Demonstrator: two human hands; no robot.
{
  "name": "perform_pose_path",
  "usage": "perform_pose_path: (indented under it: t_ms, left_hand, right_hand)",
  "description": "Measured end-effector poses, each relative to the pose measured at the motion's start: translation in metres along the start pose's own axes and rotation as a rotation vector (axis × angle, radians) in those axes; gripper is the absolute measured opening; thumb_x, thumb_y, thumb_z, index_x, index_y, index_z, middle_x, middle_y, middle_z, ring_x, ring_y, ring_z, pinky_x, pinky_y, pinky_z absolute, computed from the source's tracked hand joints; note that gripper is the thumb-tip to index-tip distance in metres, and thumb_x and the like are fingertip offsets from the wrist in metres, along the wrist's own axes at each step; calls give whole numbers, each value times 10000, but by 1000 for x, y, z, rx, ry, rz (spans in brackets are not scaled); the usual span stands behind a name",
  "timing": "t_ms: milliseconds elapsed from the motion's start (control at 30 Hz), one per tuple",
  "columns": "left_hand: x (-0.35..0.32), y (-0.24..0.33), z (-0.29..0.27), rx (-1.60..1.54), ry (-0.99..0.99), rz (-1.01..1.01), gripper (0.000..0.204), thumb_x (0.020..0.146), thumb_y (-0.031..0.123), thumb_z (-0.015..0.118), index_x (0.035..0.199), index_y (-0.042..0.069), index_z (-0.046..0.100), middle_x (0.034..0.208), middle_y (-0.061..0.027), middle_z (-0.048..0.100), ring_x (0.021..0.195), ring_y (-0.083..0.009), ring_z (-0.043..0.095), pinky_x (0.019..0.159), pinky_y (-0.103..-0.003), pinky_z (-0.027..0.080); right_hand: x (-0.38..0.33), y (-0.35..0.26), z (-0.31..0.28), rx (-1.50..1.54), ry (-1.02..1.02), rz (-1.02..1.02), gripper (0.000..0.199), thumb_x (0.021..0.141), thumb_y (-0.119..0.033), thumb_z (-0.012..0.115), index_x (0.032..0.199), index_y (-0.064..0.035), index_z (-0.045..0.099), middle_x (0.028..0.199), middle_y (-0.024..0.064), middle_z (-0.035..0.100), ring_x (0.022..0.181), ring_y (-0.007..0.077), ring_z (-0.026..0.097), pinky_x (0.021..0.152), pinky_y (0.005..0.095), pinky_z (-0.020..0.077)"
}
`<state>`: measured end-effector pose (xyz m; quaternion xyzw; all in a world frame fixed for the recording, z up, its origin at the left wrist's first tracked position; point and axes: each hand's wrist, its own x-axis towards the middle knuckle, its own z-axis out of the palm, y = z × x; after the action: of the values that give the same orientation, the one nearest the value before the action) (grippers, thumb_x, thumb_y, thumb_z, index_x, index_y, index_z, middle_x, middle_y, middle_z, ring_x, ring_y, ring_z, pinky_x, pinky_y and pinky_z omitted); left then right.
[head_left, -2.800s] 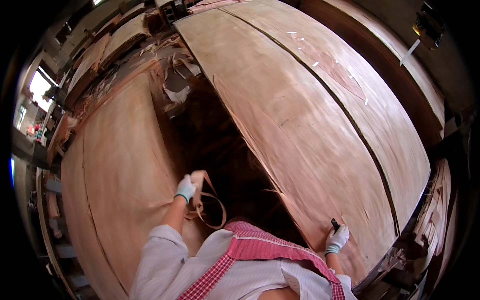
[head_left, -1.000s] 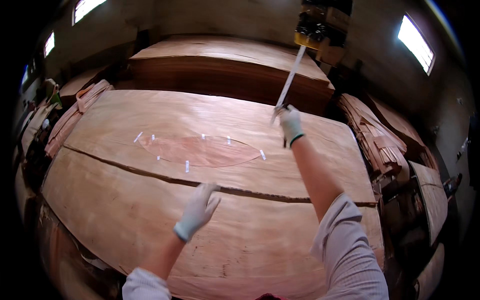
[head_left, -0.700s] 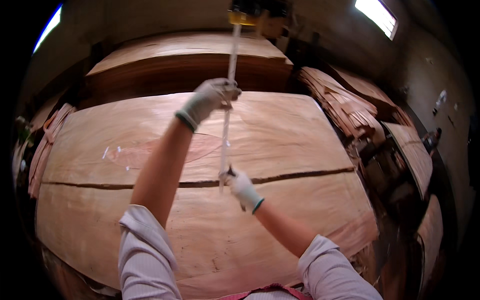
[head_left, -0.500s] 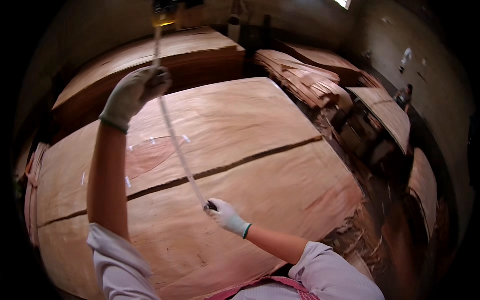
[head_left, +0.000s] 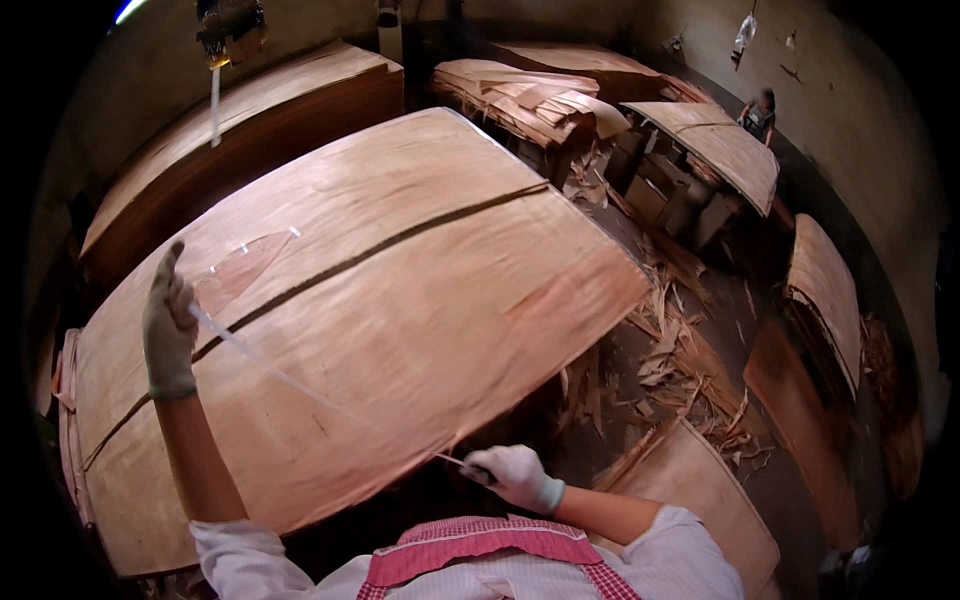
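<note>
A long, narrow whitish tape strip runs slantwise between my gloved hands, above a large pale wood veneer sheet. My left hand, raised over the sheet's left part, is closed on the strip's upper end with one digit pointing up. In a white glove, my right hand is closed at the near edge, around a small dark object whose kind I cannot make out; the strip's lower end meets it. A dark gap crosses the veneer, and a reddish patch with small white tape pieces lies beyond it.
A yellowish tape holder hangs at upper left, a short tape end dangling from it. Behind are a veneer stack and bundled sheets. Scraps litter the floor at right. A person is far right.
My left hand has come down and my right hand has moved down and right, the strip stretched between them. The strip is now separate from the tape hanging from the holder. My view has shifted.
</note>
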<state>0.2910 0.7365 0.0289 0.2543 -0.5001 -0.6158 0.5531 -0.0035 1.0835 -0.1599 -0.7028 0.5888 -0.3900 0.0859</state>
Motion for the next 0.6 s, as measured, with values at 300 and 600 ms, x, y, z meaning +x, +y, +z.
perform_pose_path:
  t_ms: [300,600]
  left_hand:
    - [-244,-60,160,29,-560,-633,413,981,269,483,1295,1,504,642,53,358,505,-61,389,480,-229,358]
    - [-315,-63,107,300,-641,-94,359,958,152,543,1294,40,488,979,-131,651,863,-170,638,779,-297,511]
  right_hand:
    - [-136,-23,-60,154,129,535,231,930,-185,601,1103,-34,623,1000,158,648,915,302,642,818,329,507]
    - [-69,-136,14,933,-87,774,175,965,-223,595,908,-59,620,738,-49,569,565,15,426,485,198,312]
